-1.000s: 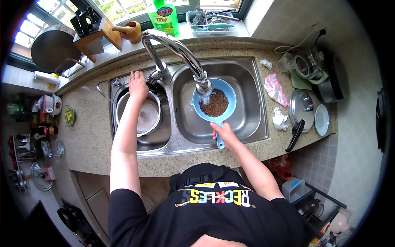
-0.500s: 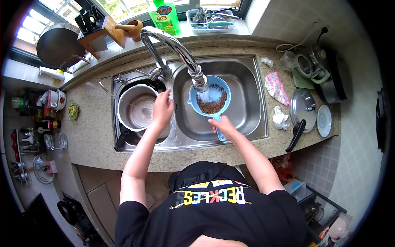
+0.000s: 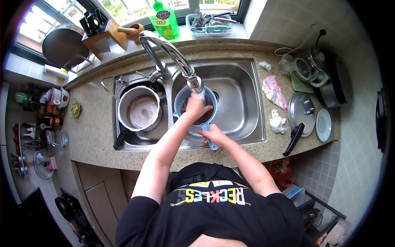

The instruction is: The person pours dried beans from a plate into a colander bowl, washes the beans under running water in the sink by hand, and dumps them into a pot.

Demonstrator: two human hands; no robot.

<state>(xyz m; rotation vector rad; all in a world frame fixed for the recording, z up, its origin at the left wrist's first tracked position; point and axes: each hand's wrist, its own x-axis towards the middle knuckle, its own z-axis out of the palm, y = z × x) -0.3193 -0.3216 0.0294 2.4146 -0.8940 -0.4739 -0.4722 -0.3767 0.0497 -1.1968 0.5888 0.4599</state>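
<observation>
My right hand [image 3: 214, 136] grips the handle of a light-blue plastic water ladle [image 3: 211, 99], held over the right sink basin. Small reddish-brown grains or beans [image 3: 205, 117] lie inside it. My left hand [image 3: 196, 108] reaches into the bowl among the grains, under the faucet spout [image 3: 193, 81], its thumb apart from the fingers. The fingertips are partly hidden. Water from the spout is mostly covered by the hand. Left of it, a metal pot [image 3: 139, 108] with a black handle stands in the left basin, its inside wet.
The right basin [image 3: 240, 103] is stainless steel. On the counter to its right lie a pink-and-white cloth [image 3: 274, 91], crumpled tissue [image 3: 277, 122], a pot lid [image 3: 301, 112] with a black handle and a plate [image 3: 324, 124]. A green detergent bottle [image 3: 165, 24] stands on the windowsill.
My left hand has moved from the pot's rim rightward into the ladle. The ladle, in my right hand, has shifted left and slightly toward me.
</observation>
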